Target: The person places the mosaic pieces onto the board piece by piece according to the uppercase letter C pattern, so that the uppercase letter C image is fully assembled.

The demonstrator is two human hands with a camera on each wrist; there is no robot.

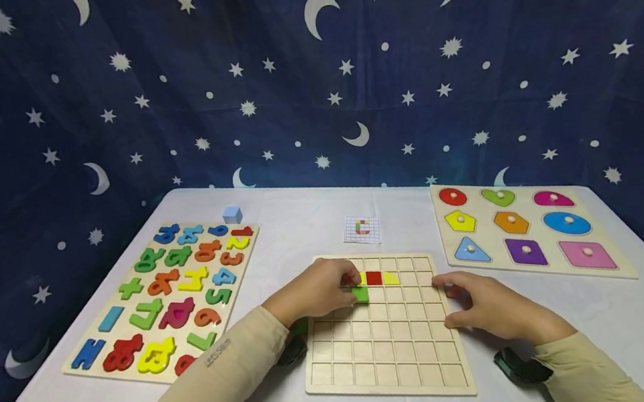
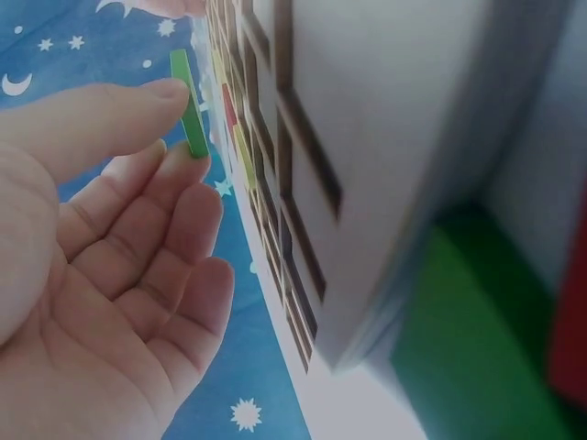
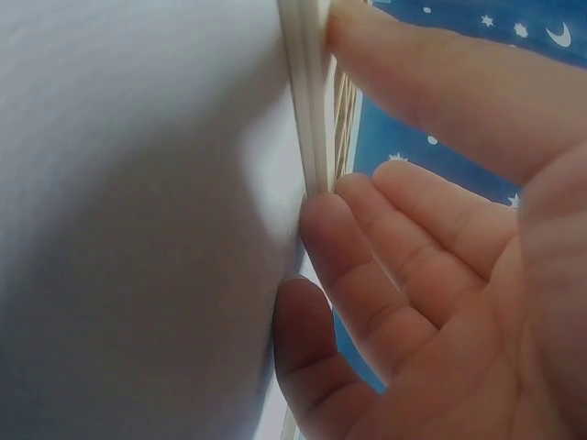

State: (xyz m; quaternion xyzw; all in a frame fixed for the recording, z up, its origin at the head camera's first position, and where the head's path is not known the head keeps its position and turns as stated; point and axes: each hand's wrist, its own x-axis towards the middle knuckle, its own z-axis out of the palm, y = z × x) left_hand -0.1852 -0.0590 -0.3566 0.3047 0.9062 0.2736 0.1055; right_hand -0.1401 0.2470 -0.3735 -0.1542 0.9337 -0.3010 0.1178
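My left hand is over the upper left of a wooden grid board. Between thumb and fingertip it pinches a thin green tile, whose flat face stands beside the grid in the left wrist view. Along one row near the top lie a red tile and a yellow tile, with another yellow tile partly hidden by the left fingers. My right hand touches the board's right edge with thumb and fingertips, its fingers loosely bent.
Behind the grid lies a small pattern card. A number puzzle board is on the left, a light blue cube behind it. A knobbed shape puzzle lies at right. A green block sits near my left wrist.
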